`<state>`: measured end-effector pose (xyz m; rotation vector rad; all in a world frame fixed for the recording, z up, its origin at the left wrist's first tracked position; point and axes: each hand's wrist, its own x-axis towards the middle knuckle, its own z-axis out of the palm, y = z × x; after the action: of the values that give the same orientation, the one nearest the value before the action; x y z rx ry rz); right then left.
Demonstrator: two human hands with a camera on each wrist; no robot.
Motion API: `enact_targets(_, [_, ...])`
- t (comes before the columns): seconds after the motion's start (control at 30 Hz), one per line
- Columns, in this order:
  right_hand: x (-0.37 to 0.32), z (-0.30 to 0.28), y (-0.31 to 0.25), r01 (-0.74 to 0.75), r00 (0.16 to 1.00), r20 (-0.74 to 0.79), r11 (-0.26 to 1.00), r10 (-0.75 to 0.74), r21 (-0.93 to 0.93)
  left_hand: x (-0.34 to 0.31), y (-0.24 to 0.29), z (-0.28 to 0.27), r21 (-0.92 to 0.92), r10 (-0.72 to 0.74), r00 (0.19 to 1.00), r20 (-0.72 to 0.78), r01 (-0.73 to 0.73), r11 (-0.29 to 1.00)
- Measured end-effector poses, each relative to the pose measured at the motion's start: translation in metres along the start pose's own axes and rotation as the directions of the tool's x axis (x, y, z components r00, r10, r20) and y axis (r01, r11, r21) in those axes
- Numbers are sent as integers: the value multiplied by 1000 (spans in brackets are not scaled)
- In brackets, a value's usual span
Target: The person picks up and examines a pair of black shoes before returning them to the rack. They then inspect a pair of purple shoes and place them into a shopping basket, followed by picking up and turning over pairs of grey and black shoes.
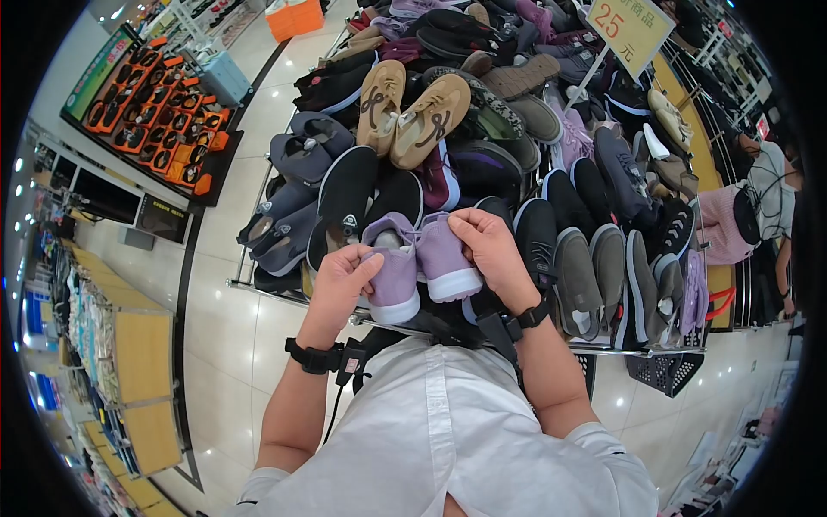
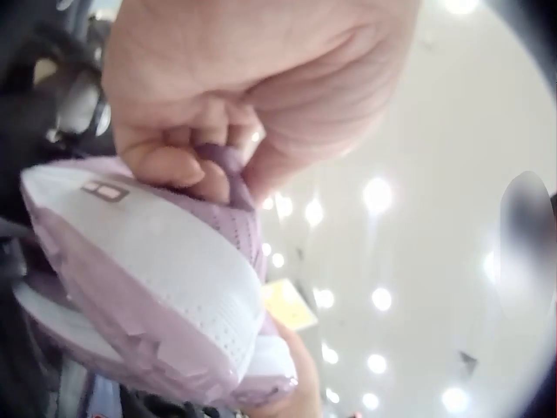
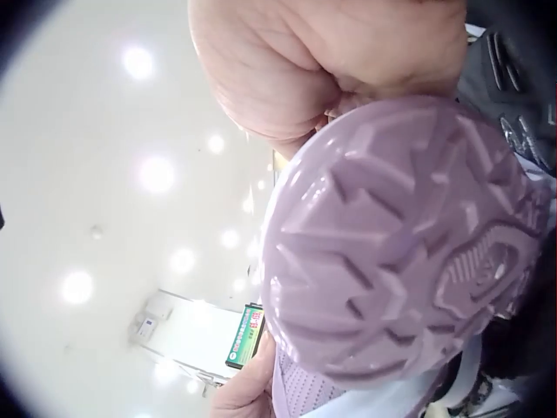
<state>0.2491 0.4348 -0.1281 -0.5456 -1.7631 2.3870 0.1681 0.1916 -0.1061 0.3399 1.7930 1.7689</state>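
Note:
Two light purple shoes with white soles are held side by side at the rack's near edge, heels toward the body. My left hand [image 1: 346, 277] pinches the heel collar of the left shoe [image 1: 394, 289]; in the left wrist view the fingers [image 2: 178, 165] curl round its fabric above the white sole [image 2: 174, 252]. The right shoe [image 1: 448, 258] is gripped at its heel by my right hand [image 1: 489, 250], thumb on the collar. The right wrist view shows a patterned purple outsole [image 3: 383, 252], which hides most of that hand's fingers.
A rack heaped with shoes spreads beyond the hands, with tan shoes [image 1: 431, 121], black slip-ons [image 1: 345, 194] and grey slip-ons [image 1: 577, 280]. A yellow price sign [image 1: 631, 33] stands at the back right. Black baskets [image 1: 663, 370] sit under the rack; a person [image 1: 767, 189] is at far right.

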Motion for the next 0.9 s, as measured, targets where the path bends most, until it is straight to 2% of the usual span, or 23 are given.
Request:
enact_targets(0.5, [-3,2,5,-40,998,48,999,40,-11,-2,-9,-2,1,-24,999,-39,25,1000])
enact_targets(0.9, [-6,2,6,-4,998,58,999,6,-38,-5,-11,-1,2,-16,999,-42,16,1000])
